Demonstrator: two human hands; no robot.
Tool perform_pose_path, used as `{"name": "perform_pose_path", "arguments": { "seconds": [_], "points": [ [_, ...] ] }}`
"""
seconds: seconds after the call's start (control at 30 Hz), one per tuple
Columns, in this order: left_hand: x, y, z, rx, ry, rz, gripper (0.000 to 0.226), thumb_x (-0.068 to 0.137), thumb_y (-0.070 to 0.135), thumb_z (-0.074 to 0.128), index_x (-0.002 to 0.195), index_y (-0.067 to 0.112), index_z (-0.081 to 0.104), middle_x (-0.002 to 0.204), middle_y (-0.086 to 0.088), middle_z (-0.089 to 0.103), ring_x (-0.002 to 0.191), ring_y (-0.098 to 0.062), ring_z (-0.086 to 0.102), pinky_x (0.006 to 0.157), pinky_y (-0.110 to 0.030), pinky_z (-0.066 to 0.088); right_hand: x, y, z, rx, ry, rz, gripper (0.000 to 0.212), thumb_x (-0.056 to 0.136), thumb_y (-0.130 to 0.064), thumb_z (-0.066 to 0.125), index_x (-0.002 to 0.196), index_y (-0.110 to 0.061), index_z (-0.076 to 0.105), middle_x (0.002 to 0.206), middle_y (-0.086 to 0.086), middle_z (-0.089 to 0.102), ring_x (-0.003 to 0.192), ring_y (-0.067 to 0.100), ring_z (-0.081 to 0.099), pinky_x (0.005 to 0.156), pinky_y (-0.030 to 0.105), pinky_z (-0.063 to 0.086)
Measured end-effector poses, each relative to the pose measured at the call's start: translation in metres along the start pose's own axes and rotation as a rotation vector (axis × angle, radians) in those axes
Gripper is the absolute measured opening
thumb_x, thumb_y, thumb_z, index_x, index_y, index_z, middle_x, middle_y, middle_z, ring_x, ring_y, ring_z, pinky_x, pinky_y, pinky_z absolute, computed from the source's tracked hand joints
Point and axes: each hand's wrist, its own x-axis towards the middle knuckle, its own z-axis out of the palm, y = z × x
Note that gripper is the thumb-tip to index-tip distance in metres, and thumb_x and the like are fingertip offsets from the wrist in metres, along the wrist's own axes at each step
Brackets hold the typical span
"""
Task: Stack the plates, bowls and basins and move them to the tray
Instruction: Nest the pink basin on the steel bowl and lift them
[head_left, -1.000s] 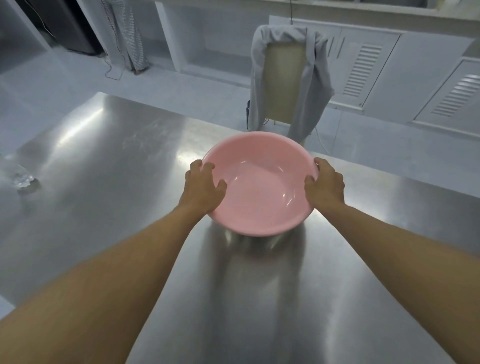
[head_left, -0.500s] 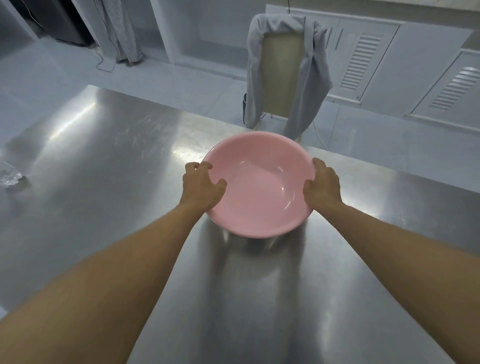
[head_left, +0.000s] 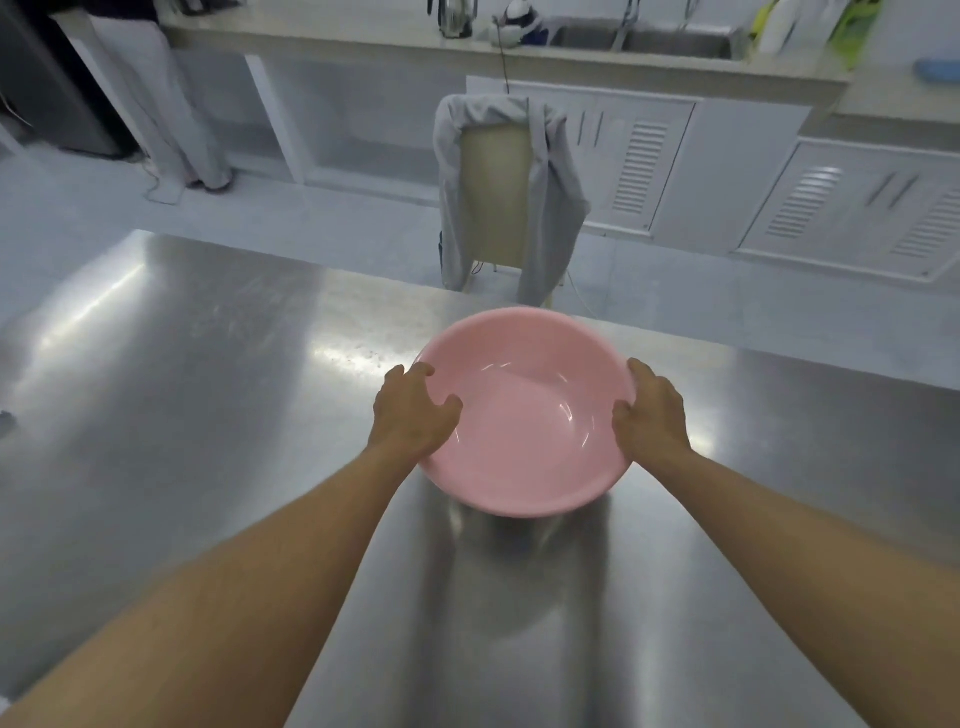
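Head view shows a pink basin (head_left: 524, 415) in the middle of the frame, a bit right of center. It is round and shiny inside, with nothing in it. It is tipped a little toward the camera, and a dark blurry shadow lies on the table under it. I cannot tell if its bottom touches the table.

Both hands hold it by the rim. The left hand (head_left: 413, 415) grips the left edge, thumb inside the basin and fingers curled around the outside. The right hand (head_left: 649, 415) grips the right edge the same way.

Under it all is a big shiny metal table (head_left: 208, 389). Past the table's far edge, in the upper middle, stands a chair (head_left: 496, 192) with a gray cloth (head_left: 550, 208) draped over its back. White cabinets (head_left: 779, 182) run along the upper right.
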Motion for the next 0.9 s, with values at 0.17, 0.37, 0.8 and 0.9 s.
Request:
{"name": "perform_pose_path", "arguments": {
  "seconds": [0.17,0.37,0.8,0.9],
  "points": [
    [-0.024,0.047,0.024,0.0,-0.072,0.084,0.064,0.081,0.036,0.066,0.14,0.016,0.051,0.135,-0.01,0.056,0.122,-0.029,0.056,0.097,-0.036,0.044,-0.021,0.044,-0.047,-0.023,0.075,0.051,0.05,0.09,-0.004,0.049,0.137,-0.017,0.048,0.117,0.018,0.055,0.089,0.029,0.045,0.076,0.034,0.038],
    [-0.054,0.108,0.067,0.008,-0.155,0.198,0.06,0.084,0.034,0.065,0.139,0.017,0.051,0.141,-0.011,0.047,0.124,-0.032,0.053,0.103,-0.039,0.043,-0.041,0.108,-0.106,-0.019,0.164,0.127,0.044,0.086,-0.002,0.048,0.127,-0.016,0.053,0.11,0.017,0.058,0.083,0.03,0.047,0.073,0.033,0.038],
    [-0.121,0.238,0.175,0.057,-0.291,0.366,0.061,0.087,0.033,0.062,0.145,0.019,0.046,0.145,-0.012,0.043,0.128,-0.034,0.049,0.108,-0.041,0.043,-0.069,0.248,-0.215,0.001,0.292,0.262,0.047,0.085,0.002,0.052,0.129,-0.016,0.054,0.113,0.019,0.06,0.1,0.036,0.058,0.087,0.04,0.049],
    [-0.134,0.263,0.2,0.06,-0.326,0.391,0.062,0.087,0.032,0.062,0.146,0.02,0.045,0.147,-0.012,0.041,0.132,-0.033,0.046,0.107,-0.041,0.042,-0.074,0.276,-0.234,0.009,0.336,0.289,0.048,0.085,0.004,0.053,0.13,-0.015,0.056,0.113,0.017,0.062,0.105,0.036,0.058,0.089,0.042,0.05]
  ]
}}
